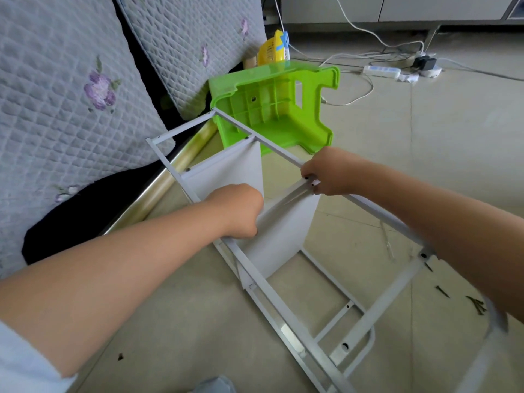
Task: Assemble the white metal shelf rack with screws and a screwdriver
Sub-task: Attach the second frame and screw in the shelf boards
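White metal shelf rack [286, 316]: partly assembled, lying on its side on the tiled floor [425, 165], frame rails running from near the sofa towards the lower right, where they blur and are cut off by the picture's edge. Two white shelf panels stand between the rails: the far panel [226, 168] and the near panel [283, 231], whose lower part is hidden behind the left wrist.

Left hand [238, 211]: reaches down between the two panels; the fingers are hidden below the knuckles, so whether they grip anything cannot be told.

Right hand [329, 171]: at the upper rail [272, 148], fingertips curled and pinching at the joint where the near panel's top edge meets the rail. A small dark item shows at the fingertips, too small to identify.

Loose screws [476, 303]: several dark ones scattered on the floor at the right, beside the rack's end, partly hidden by the right forearm. No screwdriver can be made out.

Green plastic stool [272, 109]: tipped on its side just beyond the rack, underside ribs facing the camera. Yellow plastic basket [273, 51]: behind the stool, mostly hidden.

Quilted grey cover [71, 80] with purple flowers: over the sofa at left, a brass-coloured bar [158, 194] along its base.

Power strip [381, 70] with white cables: far right on the floor.
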The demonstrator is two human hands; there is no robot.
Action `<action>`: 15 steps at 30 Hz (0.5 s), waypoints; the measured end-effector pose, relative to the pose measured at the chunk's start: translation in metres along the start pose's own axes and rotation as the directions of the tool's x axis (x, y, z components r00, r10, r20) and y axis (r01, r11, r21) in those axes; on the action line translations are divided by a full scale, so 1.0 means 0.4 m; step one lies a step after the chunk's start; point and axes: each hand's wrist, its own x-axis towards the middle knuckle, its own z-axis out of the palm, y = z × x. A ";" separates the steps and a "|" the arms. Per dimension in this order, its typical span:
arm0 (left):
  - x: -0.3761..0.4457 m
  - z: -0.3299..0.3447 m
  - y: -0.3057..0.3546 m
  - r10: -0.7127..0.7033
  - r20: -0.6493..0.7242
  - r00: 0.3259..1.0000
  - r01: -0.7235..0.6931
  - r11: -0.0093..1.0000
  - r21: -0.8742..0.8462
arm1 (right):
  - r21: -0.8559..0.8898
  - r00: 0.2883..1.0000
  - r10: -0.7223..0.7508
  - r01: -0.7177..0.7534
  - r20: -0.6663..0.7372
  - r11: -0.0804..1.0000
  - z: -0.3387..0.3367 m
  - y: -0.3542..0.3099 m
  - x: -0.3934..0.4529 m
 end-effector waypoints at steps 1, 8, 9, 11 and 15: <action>0.003 -0.004 0.013 0.007 -0.002 1.000 -0.007 1.000 0.001 | 0.004 1.000 -0.001 0.001 0.004 1.000 -0.002 0.011 -0.009; 0.036 -0.027 0.098 0.073 0.016 0.997 -0.073 0.997 0.021 | 0.027 0.999 -0.009 0.008 0.037 1.000 -0.006 0.089 -0.068; 0.042 -0.033 0.109 0.083 0.026 0.996 -0.084 0.996 0.025 | 0.030 0.999 -0.007 0.005 0.042 1.000 -0.006 0.100 -0.076; 0.054 -0.049 0.130 0.102 0.051 0.993 -0.104 0.994 0.039 | 0.039 0.999 -0.002 0.000 0.045 0.999 -0.005 0.123 -0.093; 0.073 -0.080 0.175 0.130 0.118 0.985 -0.137 0.989 0.060 | 0.062 0.998 0.013 -0.017 0.062 0.998 0.001 0.163 -0.132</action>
